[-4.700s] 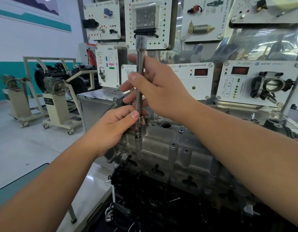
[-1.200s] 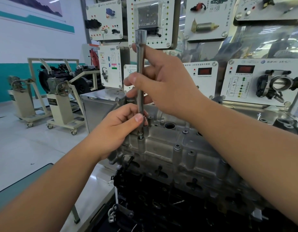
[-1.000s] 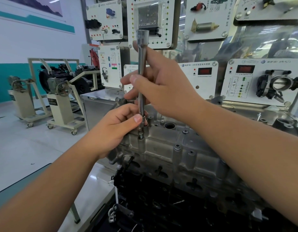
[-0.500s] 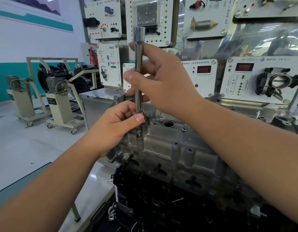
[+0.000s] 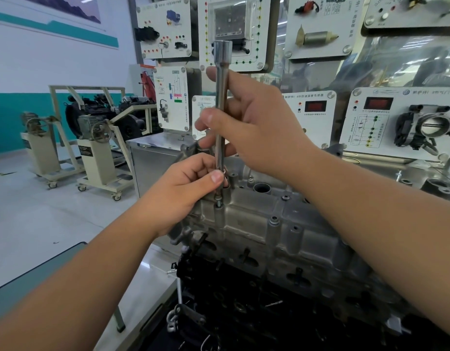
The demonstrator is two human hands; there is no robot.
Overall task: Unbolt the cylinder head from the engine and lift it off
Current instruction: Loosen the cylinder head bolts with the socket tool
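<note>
Right hand (image 5: 254, 122) grips the extension bar (image 5: 221, 117) mid-shaft; left hand (image 5: 186, 191) pinches its lower end over the bolt (image 5: 219, 202) at the near-left corner of the cylinder head (image 5: 282, 224). Keep the bar upright and fully seated while turning. Since 0.5 s ago, nothing significant has changed

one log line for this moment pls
right hand grips extension bar | left hand pinches its lower end | bar upright on bolt | cylinder head unlifted

The cylinder head (image 5: 269, 224) sits on the black engine block (image 5: 257, 300). The pale floor (image 5: 41, 219) carries two wheeled engine stands (image 5: 97, 153), side by side.
</note>
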